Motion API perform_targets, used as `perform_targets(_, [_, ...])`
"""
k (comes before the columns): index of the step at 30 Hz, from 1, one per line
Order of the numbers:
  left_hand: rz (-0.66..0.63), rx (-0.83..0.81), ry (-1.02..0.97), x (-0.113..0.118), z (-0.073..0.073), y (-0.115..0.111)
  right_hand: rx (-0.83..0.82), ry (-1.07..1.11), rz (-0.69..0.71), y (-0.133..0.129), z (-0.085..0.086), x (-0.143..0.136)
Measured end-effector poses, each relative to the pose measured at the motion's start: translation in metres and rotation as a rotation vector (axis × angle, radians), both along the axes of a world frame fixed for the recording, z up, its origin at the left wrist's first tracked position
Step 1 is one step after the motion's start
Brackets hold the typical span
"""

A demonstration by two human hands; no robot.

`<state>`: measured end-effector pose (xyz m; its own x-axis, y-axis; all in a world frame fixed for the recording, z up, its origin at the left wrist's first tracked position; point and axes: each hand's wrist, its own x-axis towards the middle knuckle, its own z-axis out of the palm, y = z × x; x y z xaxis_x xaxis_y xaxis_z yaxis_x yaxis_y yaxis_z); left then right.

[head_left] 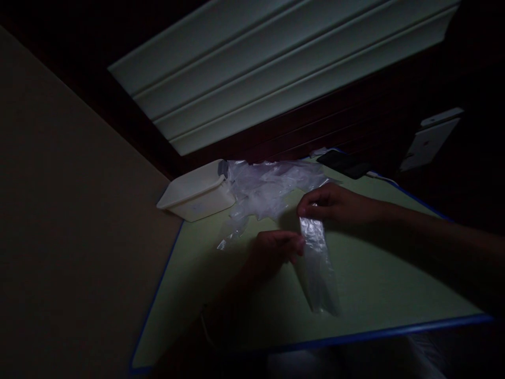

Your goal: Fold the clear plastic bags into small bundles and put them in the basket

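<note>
A long clear plastic bag (319, 263) hangs down over the table from my right hand (323, 202), whose thumb and fingers pinch its top end. My left hand (278, 246) is at the bag's left edge, with its fingers curled and the tips against or very near the plastic. The dim light hides whether those fingertips grip the bag. Beyond both hands lies a loose heap of clear plastic bags (268, 184), spread across the back of the table.
A whitish plastic bin (201, 192) lies at the table's back left, beside the wall (79, 221). On the back right rests a dark flat object (344, 164). The pale green table (379, 284) has a blue edge. White slats (276, 68) stand behind it.
</note>
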<state>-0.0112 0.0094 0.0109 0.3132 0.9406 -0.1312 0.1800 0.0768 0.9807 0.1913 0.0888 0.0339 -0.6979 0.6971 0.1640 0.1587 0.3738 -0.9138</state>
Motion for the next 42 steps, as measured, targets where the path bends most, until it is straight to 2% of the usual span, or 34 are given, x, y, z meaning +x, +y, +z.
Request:
perform_targets(4, [-0.012, -0.006, 0.081, 0.005, 0.005, -0.005, -0.011, -0.019, 0.085, -0.009, 0.0, -0.007])
perform_targets(6, [0.026, 0.01, 0.106, 0.005, 0.004, -0.003, -0.051, 0.015, 0.049, -0.01, -0.002, -0.009])
perform_targets(10, [0.169, 0.033, 0.124, -0.001, -0.002, 0.004, -0.29, 0.172, -0.122, -0.006, -0.01, -0.015])
perform_targets(14, [0.294, 0.092, 0.078, -0.006, -0.004, 0.011, -0.443, 0.163, -0.077, -0.01, -0.016, -0.022])
perform_targets(17, [0.332, 0.12, 0.057, -0.005, -0.005, 0.011, -0.433, 0.09, -0.086, -0.018, -0.018, -0.026])
perform_targets(21, [0.332, 0.126, 0.029, -0.001, -0.007, 0.01, -0.388, 0.097, -0.148, -0.025, -0.022, -0.03])
perform_targets(28, [0.294, 0.117, 0.023, -0.002, -0.006, 0.009, -0.31, 0.131, -0.168, -0.024, -0.027, -0.029])
perform_targets(37, [0.339, 0.087, 0.046, 0.002, -0.001, 0.008, -0.292, 0.108, -0.175, -0.025, -0.026, -0.028])
perform_targets(42, [0.251, -0.005, -0.006, 0.003, 0.001, 0.005, -0.29, 0.13, -0.194, -0.024, -0.026, -0.027])
